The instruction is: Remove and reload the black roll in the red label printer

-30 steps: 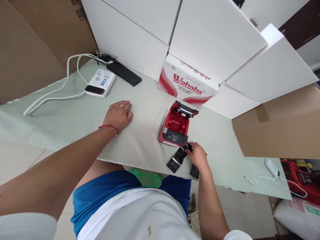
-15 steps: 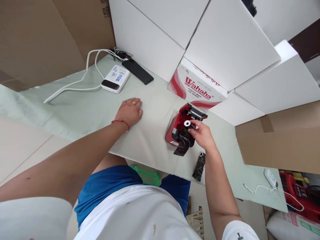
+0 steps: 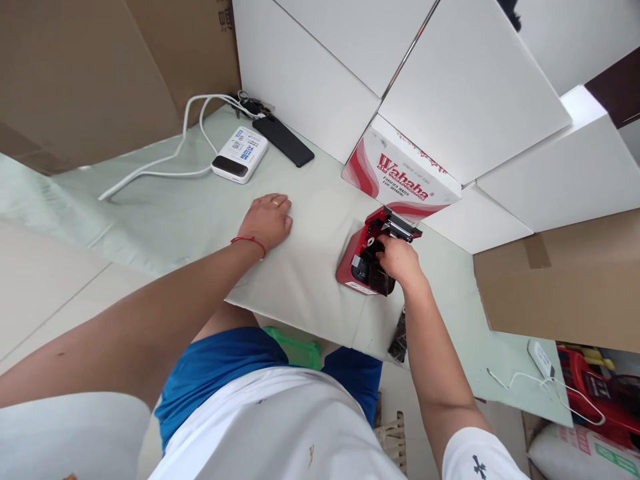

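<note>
Broadly: table under a pale green cloth, with stacked white boxes walling it off from 11 to 2 o'clock. A red-and-white carton sits at their foot.

Red printer stands at 1 o'clock from the trunk, just below the carton. Its long axis runs 7 to 1 o'clock, with the lid up at the 1 o'clock end and the bay open.

Right hand is on it. The forearm comes in from 5 o'clock, wrist bent down, knuckles up. Its fingers are curled into the bay, closed on a black roll that sits in the bay's near end. The fingertips are hidden.

Left hand is at 9 o'clock of the printer, well apart. It rests palm down on the cloth, slack, grasping nothing, so the right is far the nearer.

Second dark roll lies at 5 o'clock of the printer, just beside the right forearm and near the table edge.

Far off at 11 o'clock: white device, phone, cable.
</note>
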A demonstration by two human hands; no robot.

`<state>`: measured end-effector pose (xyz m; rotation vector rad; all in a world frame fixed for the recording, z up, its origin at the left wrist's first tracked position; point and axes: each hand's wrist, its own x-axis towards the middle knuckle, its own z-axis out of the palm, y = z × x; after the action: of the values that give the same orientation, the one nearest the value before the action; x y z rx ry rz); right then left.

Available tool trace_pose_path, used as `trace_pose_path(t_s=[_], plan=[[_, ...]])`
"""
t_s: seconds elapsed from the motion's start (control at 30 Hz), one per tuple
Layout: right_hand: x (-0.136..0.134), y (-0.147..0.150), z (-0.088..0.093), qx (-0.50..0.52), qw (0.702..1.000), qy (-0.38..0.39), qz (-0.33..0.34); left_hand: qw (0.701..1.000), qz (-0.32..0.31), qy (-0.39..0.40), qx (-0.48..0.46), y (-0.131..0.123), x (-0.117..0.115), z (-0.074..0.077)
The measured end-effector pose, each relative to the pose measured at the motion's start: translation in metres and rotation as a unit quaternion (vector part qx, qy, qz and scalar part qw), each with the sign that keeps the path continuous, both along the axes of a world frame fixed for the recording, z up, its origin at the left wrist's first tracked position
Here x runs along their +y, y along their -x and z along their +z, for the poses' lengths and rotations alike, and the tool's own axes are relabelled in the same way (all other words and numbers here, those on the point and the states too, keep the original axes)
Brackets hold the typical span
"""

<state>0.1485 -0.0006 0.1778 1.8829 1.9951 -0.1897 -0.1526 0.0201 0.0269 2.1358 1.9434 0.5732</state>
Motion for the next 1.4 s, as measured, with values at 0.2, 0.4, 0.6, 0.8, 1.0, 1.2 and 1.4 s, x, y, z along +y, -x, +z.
trace_pose_path(t_s=[0.2, 0.4, 0.6, 0.8, 1.0, 1.2, 1.4], plan=[[-0.008, -0.009, -0.016, 0.121, 0.992, -0.027, 0.006, 1.000, 0.001, 0.003, -0.009, 0.000, 0.000, 0.003], [-0.039, -0.031, -0.006, 0.386, 0.895, -0.223, -0.002, 1.000, 0.005, 0.002, -0.003, 0.000, 0.000, 0.002], [-0.017, -0.050, -0.006, 0.277, 0.875, -0.387, 0.093, 1.000, 0.010, 0.011, 0.006, -0.001, 0.000, 0.001], [-0.027, -0.053, -0.012, 0.271, 0.912, -0.284, 0.117, 1.000, 0.009, 0.014, 0.012, -0.001, -0.001, 0.002], [-0.051, -0.041, 0.003, 0.215, 0.957, -0.153, 0.121, 1.000, 0.008, 0.005, 0.022, 0.001, 0.000, -0.001], [-0.059, -0.027, -0.002, 0.161, 0.975, -0.090, 0.123, 1.000, 0.001, 0.005, 0.019, 0.002, 0.000, -0.002], [-0.065, -0.025, -0.005, 0.159, 0.976, -0.075, 0.125, 1.000, 0.000, 0.004, 0.019, 0.003, -0.001, 0.000]])
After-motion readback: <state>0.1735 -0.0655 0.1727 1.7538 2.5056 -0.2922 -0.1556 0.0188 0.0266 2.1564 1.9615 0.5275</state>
